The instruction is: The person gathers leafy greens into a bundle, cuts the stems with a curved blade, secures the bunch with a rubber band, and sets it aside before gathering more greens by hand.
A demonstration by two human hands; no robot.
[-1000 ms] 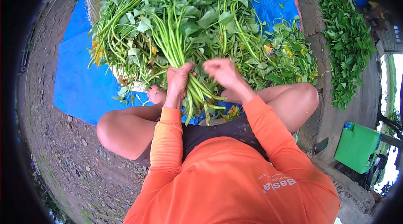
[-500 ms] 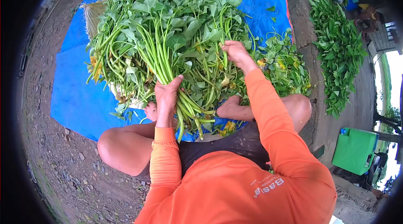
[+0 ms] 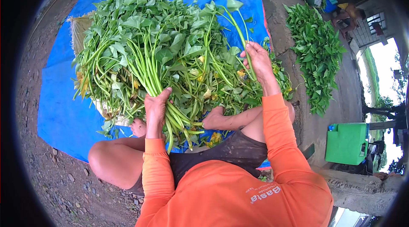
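Observation:
My left hand [image 3: 156, 108] is closed around the lower stems of a bunch of leafy greens [image 3: 147, 63] that looks like water spinach. The cut ends stick out below the fist, and the leaves fan out away from me. Held up on the right, my right hand [image 3: 259, 61] grips one leafy green stem [image 3: 235, 21] between thumb and fingers, its leaves pointing up and away. Between and beyond both hands lies a large heap of the same greens [image 3: 194, 41], with some yellowed leaves mixed in.
A blue tarp [image 3: 55, 112] lies under the heap, with a woven sack [image 3: 81, 31] at its left edge. On the right are a pile of broad green leaves [image 3: 315, 56], a green plastic container [image 3: 346, 144] and, farther back, another person [image 3: 348, 16]. Stony ground [image 3: 76, 184] borders the left.
My right hand has drawn a single stem out of the greens and moved right with it. My left hand keeps its hold on the bunch; the view has turned slightly right.

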